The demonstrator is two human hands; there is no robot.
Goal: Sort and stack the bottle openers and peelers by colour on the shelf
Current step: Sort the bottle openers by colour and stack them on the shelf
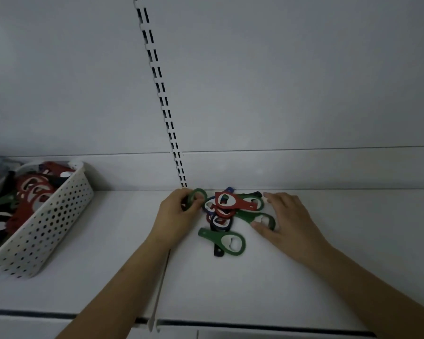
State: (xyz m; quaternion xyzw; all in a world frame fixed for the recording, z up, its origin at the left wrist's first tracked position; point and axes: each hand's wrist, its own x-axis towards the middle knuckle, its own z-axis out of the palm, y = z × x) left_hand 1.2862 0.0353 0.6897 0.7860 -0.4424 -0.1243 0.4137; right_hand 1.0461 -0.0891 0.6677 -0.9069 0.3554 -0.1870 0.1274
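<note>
A small heap of bottle openers (227, 214) lies on the white shelf (108, 241) near the back wall, mixing red, green and dark blue ones. A red opener (233, 201) lies on top. One green opener (224, 241) lies at the front of the heap, over a dark blue one. My left hand (179, 209) grips the ring of a green opener (196, 195) at the heap's left edge. My right hand (283, 216) rests spread on the right side, with its thumb touching another green opener (262, 220).
A white perforated basket (47, 223) stands at the left of the shelf, holding several more red, green and dark openers. A slotted upright rail (162, 94) runs down the back panel. The shelf's front edge (230, 322) runs across the bottom.
</note>
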